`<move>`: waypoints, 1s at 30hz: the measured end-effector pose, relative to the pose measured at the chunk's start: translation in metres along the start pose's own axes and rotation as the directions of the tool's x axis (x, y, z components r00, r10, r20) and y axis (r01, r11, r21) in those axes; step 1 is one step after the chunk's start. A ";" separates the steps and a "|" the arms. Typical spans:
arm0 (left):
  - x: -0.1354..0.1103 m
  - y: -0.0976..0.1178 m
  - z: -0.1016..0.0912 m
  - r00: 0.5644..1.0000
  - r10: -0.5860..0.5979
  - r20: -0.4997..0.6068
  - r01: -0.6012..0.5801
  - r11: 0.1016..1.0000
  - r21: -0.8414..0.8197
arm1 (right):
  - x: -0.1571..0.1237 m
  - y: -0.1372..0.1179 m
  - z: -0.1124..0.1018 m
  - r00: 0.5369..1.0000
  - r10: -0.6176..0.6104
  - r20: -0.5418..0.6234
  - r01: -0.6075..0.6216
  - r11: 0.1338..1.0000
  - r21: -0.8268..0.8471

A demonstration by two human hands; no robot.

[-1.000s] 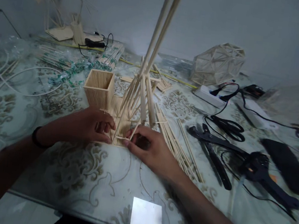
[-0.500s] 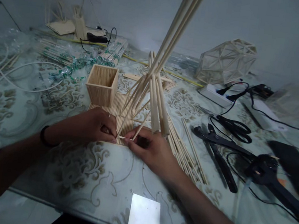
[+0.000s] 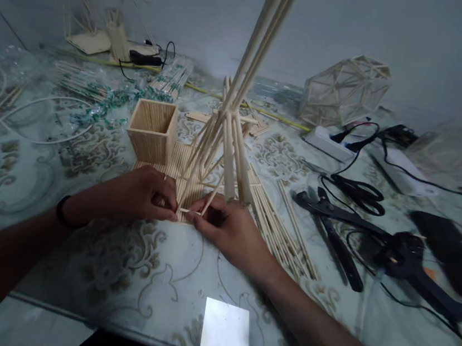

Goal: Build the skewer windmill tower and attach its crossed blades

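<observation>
A short wooden stick (image 3: 185, 210) lies level between my two hands, at the front of a stick-built stand (image 3: 230, 114). My left hand (image 3: 148, 192) is closed in a pinch at the stick's left end, beside a slanted leg of the stand. Thumb and fingers of my right hand (image 3: 232, 229) pinch its right end, next to another leg. The stand rests on a base of wooden sticks laid side by side (image 3: 180, 155), and its long bundled sticks rise out of view. An open square stick box (image 3: 150, 143) stands on the base at the left.
Loose sticks (image 3: 280, 232) lie right of the stand. Farther right are scissors (image 3: 357, 194), pliers (image 3: 336, 242), a black glue gun (image 3: 409, 265) and a power strip (image 3: 329, 146). Wrapped stick bundles (image 3: 173, 79) lie behind, and a lattice stick model (image 3: 346, 91) sits at the back right.
The whole view has shifted slightly, so things appear a little farther left. Both hands keep their pinch around the short stick, with hardly any movement against the stand.
</observation>
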State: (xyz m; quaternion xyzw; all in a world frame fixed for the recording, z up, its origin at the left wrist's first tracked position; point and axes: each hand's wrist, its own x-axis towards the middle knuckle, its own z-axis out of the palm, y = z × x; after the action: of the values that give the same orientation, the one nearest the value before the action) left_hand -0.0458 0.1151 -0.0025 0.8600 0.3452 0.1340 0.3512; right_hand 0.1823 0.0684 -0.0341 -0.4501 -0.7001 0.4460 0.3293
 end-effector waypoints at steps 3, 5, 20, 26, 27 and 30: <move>-0.001 0.000 -0.002 1.000 -0.026 -0.014 0.026 0.999 0.032 | -0.001 0.002 -0.003 1.000 0.018 0.020 -0.018 1.000 0.008; -0.001 0.000 -0.002 0.999 -0.031 -0.037 0.033 0.999 0.037 | -0.002 0.004 -0.006 0.999 0.026 0.046 -0.027 0.999 0.021; -0.002 0.003 0.000 0.995 0.064 -0.082 -0.060 0.997 0.043 | -0.003 0.003 -0.010 1.000 -0.020 0.019 0.021 0.998 -0.059; -0.002 0.004 0.000 0.996 0.046 -0.080 -0.042 0.998 0.056 | -0.002 0.002 -0.006 0.999 -0.046 0.000 0.046 0.996 -0.076; -0.002 0.004 0.000 0.995 0.049 -0.082 -0.044 0.997 0.056 | -0.001 0.002 -0.005 0.999 -0.046 0.000 0.046 0.996 -0.074; -0.002 0.005 0.000 0.994 0.057 -0.092 -0.052 0.997 0.057 | -0.002 0.002 -0.005 0.999 -0.042 0.004 0.042 0.997 -0.064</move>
State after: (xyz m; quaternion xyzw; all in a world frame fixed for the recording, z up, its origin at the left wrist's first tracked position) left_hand -0.0448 0.1112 0.0008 0.8712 0.3410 0.1740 0.3072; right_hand 0.1880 0.0690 -0.0344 -0.4451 -0.7238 0.4168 0.3230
